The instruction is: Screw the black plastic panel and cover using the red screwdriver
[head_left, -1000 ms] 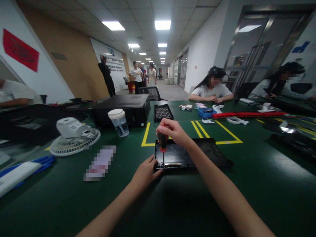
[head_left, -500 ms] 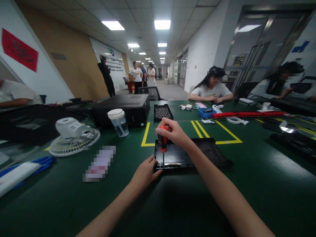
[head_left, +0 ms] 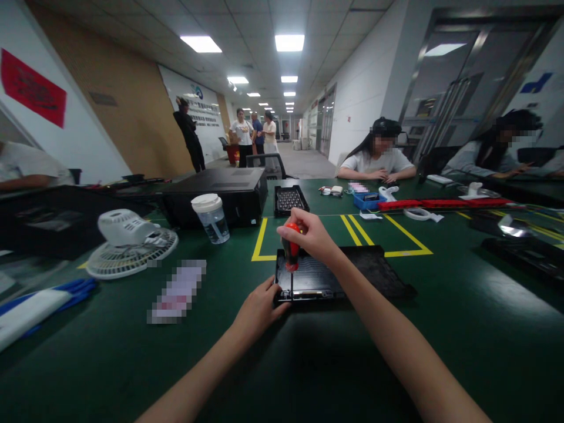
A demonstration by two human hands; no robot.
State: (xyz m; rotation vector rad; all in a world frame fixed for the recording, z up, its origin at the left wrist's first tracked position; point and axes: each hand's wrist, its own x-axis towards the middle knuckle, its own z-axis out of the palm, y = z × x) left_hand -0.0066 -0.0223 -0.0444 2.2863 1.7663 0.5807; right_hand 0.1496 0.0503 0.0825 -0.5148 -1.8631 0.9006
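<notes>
Green table [head_left: 291, 364]: runs across the whole space before you, marked with yellow tape [head_left: 257, 241] beyond your work.
Black case [head_left: 220, 183]: sits on the far side, left of centre, well apart from your hands.
Black panel [head_left: 365, 267]: lies flat on the table right in front of you, its far edge overlapping the near yellow line.
White fan [head_left: 122, 229]: rests over to your left, grille down.
Right hand [head_left: 315, 234]: your fingers are closed round the red-and-black handle, above the panel's left part.
Left hand [head_left: 258, 308]: you pinch the panel's near left corner, thumb along the near edge, fingers at the left side.
Lidded cup [head_left: 212, 220]: stands just in front of the case (clear sides, white lid).
Screwdriver [head_left: 291, 254]: you hold it nearly upright, shaft pointing down at the panel's near edge, just beside your left fingertips; whether its tip sits in a screw, you cannot tell here.
Silver strip [head_left: 308, 294]: runs along the panel's near edge, just right of the shaft.
</notes>
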